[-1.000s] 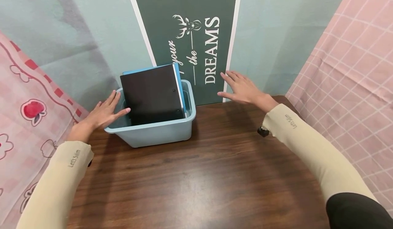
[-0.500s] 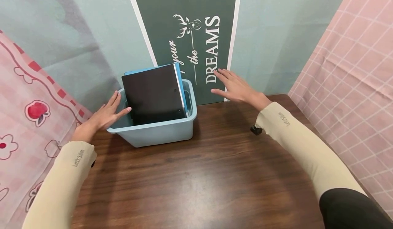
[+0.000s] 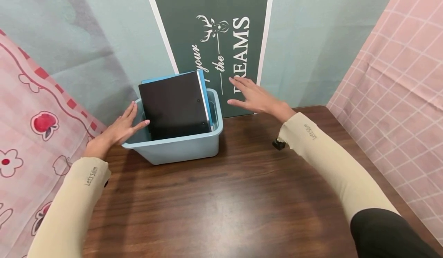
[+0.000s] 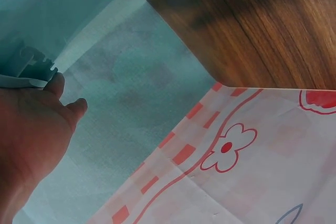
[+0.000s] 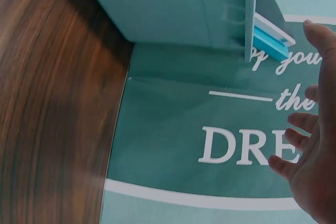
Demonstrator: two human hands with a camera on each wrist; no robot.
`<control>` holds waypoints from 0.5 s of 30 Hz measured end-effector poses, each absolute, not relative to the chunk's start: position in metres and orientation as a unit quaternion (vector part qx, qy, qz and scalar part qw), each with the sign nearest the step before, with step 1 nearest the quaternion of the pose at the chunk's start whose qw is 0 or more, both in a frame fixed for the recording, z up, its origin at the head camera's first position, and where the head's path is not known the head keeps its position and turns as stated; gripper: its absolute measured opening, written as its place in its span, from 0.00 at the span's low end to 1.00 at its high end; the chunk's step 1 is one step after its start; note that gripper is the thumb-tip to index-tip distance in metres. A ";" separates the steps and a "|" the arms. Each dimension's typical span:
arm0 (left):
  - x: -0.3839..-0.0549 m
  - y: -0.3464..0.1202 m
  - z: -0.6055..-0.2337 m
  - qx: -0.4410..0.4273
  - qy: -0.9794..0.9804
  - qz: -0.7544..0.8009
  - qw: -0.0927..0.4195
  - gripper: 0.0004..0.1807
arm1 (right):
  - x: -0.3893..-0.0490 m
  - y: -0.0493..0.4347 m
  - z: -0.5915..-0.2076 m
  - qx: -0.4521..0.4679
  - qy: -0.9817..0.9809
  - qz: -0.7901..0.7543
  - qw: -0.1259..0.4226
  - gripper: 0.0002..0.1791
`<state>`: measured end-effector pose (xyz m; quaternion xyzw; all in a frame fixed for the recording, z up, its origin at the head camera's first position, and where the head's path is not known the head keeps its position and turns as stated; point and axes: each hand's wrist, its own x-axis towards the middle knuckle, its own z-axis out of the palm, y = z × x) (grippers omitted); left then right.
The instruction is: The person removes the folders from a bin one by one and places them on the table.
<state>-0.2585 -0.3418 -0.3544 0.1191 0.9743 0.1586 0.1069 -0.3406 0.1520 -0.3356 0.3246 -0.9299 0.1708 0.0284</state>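
A light-blue plastic bin stands at the back left of the table. Inside it, a black folder leans upright in front of a blue folder, both rising above the rim. My left hand lies at the bin's left end with fingers straight and thumb spread over the front rim; in the left wrist view its fingertips meet the bin's edge. Off to the bin's right, my right hand hovers with straight fingers, apart from the bin and holding nothing. The right wrist view shows the bin's side near that hand.
The brown wooden table runs up to a green cloth backdrop with printed lettering. A pink patterned cloth hangs on the left, a pink checked cloth on the right.
My right hand has moved left, closer to the bin. The left hand stays at the bin's left end, and the whole view has shifted slightly.
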 end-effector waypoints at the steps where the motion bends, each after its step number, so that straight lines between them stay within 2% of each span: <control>1: -0.258 -0.342 -0.354 0.118 0.975 0.157 0.107 0.53 | -0.341 0.149 -0.335 0.326 -0.929 0.174 0.027 0.54; 15: -0.256 -0.340 -0.353 0.114 0.972 0.175 0.109 0.54 | -0.341 0.116 -0.324 0.356 -0.908 0.220 0.012 0.52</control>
